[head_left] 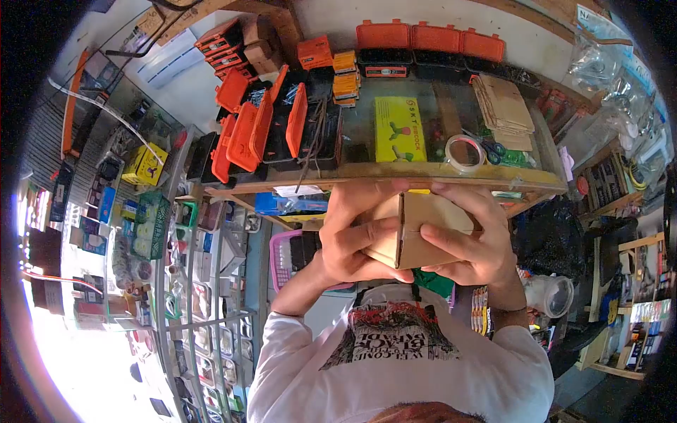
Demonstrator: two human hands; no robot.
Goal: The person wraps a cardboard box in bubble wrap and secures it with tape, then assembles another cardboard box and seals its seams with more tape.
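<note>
I hold a small brown cardboard box point(427, 220) with both hands in front of my chest, just below the edge of the workbench point(395, 171). My left hand point(350, 236) grips its left side, thumb along the bottom and fingers curled over the top. My right hand point(471, 240) wraps the right side, fingers spread across the box's top flap. The box is tilted, one corner edge facing me.
On the workbench lie open orange cases point(254, 127), a yellow-green box point(398, 129), a tape roll point(465, 153), blue-handled scissors point(493, 149) and a stack of flat cardboard point(502, 106). Wire racks of goods point(204, 282) fill the left; shelves stand on the right.
</note>
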